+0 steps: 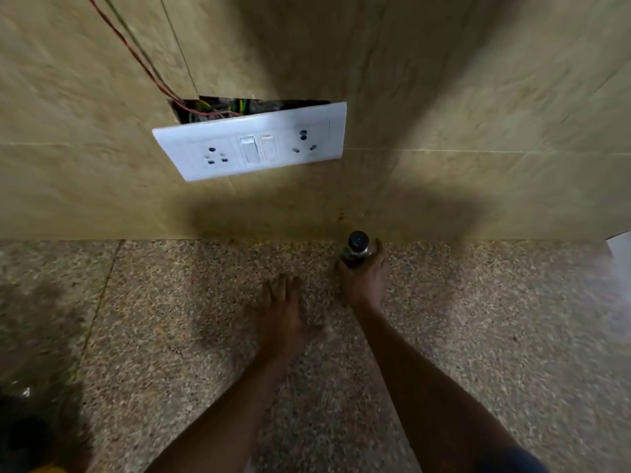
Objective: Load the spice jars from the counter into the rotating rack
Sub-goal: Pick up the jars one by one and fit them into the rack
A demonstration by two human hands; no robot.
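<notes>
So the right hand (363, 279) is wrapped around a small clear glass spice jar with a black round cap (356, 249), right at the back of the speckled brown granite worktop (478, 336) where it meets the beige tiled wall (478, 97). Fingers are clamped on the jar's body, thumb on the left side and the other fingers curling round the right, cap sticking up above the grip. The jar looks upright, though I can't tell if its base is touching the stone or lifted a bit, since the hand covers it.

The left hand (281, 315) is just beside it, lower and to the left, palm down over the worktop with the fingers loosely apart and nothing in them. It's blurry, so contact with the surface is hard to call.

Up on the wall there's a white plastic switch and socket plate (251, 145) hanging crooked, pulled away from its hole, with red and green wires (136, 52) running up from behind it. Something dark and blurred sits at the bottom left corner, can't make it out.
</notes>
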